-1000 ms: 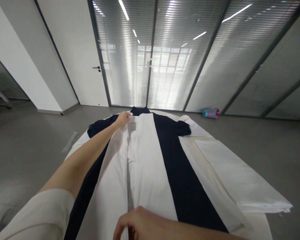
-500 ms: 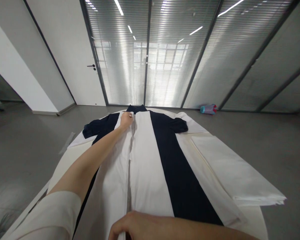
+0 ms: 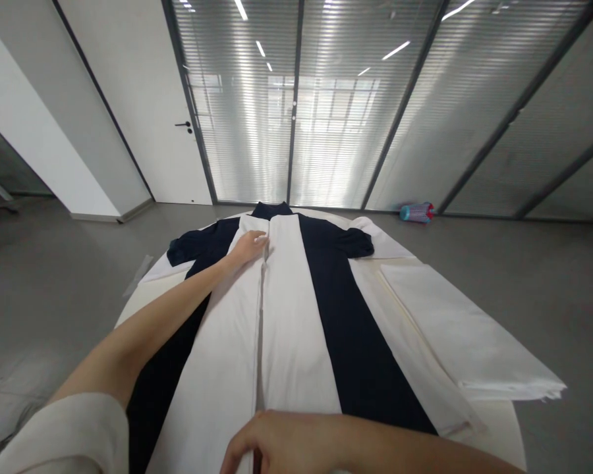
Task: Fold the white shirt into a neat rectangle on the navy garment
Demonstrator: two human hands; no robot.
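A dark navy short-sleeved garment [image 3: 360, 336] lies spread on the table, its collar at the far end. Two long white cloth panels [image 3: 299, 316] run down its middle, and their inner edges meet in a narrow line. My left hand [image 3: 250, 247] rests near the top of the left panel, beside that line, with its fingers stretched out. Close to me, my right hand [image 3: 281, 438] is curled over the near end of the panels at the centre line. Its fingers look closed on the cloth; their tips are partly hidden below the picture.
A folded white cloth [image 3: 469, 329] overhangs the right edge of the pale round-edged table [image 3: 501, 428]. More white fabric lies under the garment. On the floor by the glass partition [image 3: 326, 145] is a blue and pink cylindrical object [image 3: 417, 212]. A white door [image 3: 143, 99] stands left.
My left hand has loosened from a pinch at the panel's top and come slightly nearer, fingers now extended. My right hand stays at the near end. The view has shifted a little.
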